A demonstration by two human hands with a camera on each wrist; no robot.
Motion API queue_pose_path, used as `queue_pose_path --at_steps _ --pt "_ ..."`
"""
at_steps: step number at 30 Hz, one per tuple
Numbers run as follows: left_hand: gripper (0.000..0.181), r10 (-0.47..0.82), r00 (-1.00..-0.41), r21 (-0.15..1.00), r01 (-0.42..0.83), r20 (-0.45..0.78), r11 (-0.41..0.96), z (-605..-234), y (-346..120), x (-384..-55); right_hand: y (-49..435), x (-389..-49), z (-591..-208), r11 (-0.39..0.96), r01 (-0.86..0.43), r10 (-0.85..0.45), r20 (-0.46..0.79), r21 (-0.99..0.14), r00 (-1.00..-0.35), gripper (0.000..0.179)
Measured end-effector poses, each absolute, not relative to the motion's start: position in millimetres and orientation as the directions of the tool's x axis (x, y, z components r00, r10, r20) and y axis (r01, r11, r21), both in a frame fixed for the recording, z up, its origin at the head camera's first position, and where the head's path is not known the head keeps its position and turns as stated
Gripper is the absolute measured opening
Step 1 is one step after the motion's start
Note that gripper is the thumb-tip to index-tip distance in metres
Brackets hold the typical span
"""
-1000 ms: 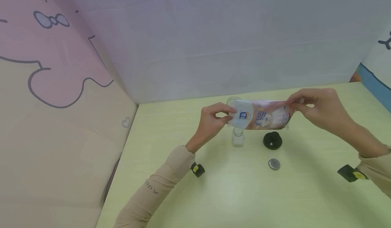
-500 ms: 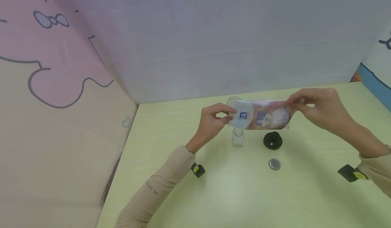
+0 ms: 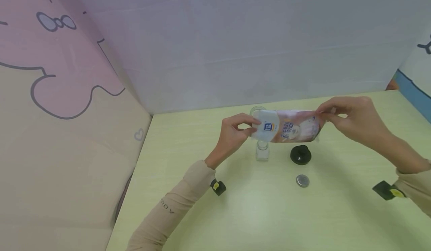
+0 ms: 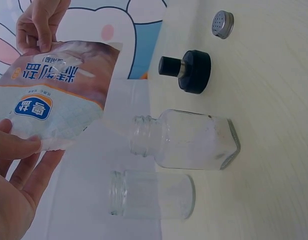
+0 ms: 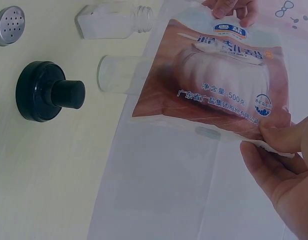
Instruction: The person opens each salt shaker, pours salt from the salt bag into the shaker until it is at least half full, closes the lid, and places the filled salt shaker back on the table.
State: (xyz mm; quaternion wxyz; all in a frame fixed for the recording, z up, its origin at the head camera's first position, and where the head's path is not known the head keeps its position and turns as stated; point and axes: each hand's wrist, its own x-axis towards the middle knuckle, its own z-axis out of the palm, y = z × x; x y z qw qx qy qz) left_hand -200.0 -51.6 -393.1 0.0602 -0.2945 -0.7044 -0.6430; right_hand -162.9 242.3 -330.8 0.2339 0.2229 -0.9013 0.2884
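A printed plastic salt bag is stretched level in the air between both hands, its label facing the head camera. My left hand pinches the pale end between thumb and fingers. At the brown end, my right hand pinches a corner, as the right wrist view also shows. Beneath the bag stands a small square glass jar without a lid. Behind that is a round glass jar, also lidless; the bag hides most of it in the head view.
On the pale table sits a black lid with a knob, right of the square jar. A silver perforated shaker cap lies nearer the front. A white sheet hangs behind the table's back edge.
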Motion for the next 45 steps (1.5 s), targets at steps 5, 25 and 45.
queue_pose_path --at_steps 5,25,45 --pt "0.021 0.336 -0.821 0.872 0.49 0.462 -0.002 -392.8 -51.7 -199.7 242.5 -162.6 -330.4 0.734 -0.538 -0.269 0.55 -0.415 -0.791 0.026" --pt "0.02 0.332 -0.831 0.881 0.474 0.446 0.005 -375.4 -51.4 -187.8 241.9 -162.5 -329.1 0.729 -0.555 -0.282 0.563 -0.4 -0.777 0.026" --pt "0.018 0.332 -0.822 0.871 0.492 0.462 0.005 -377.0 -51.8 -188.8 242.2 -161.9 -327.9 0.73 -0.561 -0.29 0.566 -0.391 -0.772 0.026"
